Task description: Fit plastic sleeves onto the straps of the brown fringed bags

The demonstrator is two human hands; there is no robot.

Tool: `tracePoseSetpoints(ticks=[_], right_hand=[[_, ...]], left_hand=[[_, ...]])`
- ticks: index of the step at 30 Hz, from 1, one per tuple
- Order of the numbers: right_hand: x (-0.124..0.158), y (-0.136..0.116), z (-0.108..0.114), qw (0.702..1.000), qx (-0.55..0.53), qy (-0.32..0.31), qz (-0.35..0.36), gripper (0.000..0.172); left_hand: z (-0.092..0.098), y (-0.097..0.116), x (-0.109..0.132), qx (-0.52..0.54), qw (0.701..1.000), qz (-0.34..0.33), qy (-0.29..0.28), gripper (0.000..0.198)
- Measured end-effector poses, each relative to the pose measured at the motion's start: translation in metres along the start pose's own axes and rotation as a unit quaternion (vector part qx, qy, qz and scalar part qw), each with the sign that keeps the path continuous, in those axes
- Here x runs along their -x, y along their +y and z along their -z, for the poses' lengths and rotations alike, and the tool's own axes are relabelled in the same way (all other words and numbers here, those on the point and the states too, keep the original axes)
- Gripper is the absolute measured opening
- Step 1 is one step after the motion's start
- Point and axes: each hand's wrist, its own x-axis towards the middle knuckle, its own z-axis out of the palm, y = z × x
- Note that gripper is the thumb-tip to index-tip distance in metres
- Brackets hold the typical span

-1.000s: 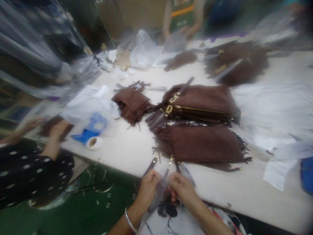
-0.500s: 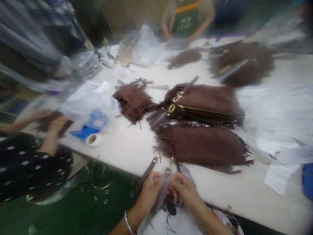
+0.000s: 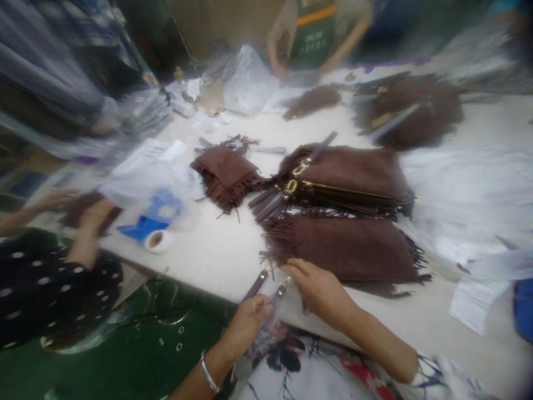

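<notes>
A brown fringed suede bag (image 3: pixel 350 250) lies flat on top of others at the table's front edge. My left hand (image 3: pixel 250 319) is closed on a dark wrist strap (image 3: pixel 281 291) with a gold clasp, and thin clear plastic seems to cover the strap. At the bag's lower left corner, my right hand (image 3: pixel 318 286) has its fingers pressed together beside the clasp; what is under the fingertips is hidden. A second strap (image 3: pixel 258 283) with gold fittings hangs over the edge, left of the first.
Behind lies a stack of brown bags (image 3: pixel 353 172) with gold zips. A smaller fringed piece (image 3: pixel 227 172), a white tape roll (image 3: pixel 157 240) and clear plastic (image 3: pixel 145 178) are to the left. One person's hand (image 3: pixel 97 214) works at far left; another person (image 3: pixel 314 39) stands across the table.
My right hand has left my left hand's side and moved up and forward to the bag's corner. My left hand keeps its hold on the strap, slightly further left.
</notes>
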Motion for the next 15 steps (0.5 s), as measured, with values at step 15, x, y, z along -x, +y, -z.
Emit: tracePoseSetpoints(ticks=[15], right_hand=[[-0.025,0.021,-0.005,0.985,0.115,-0.060,0.111,0.007]], left_hand=[[-0.002,-0.004,-0.006,-0.102,0.991,-0.064,0.052,0.040]])
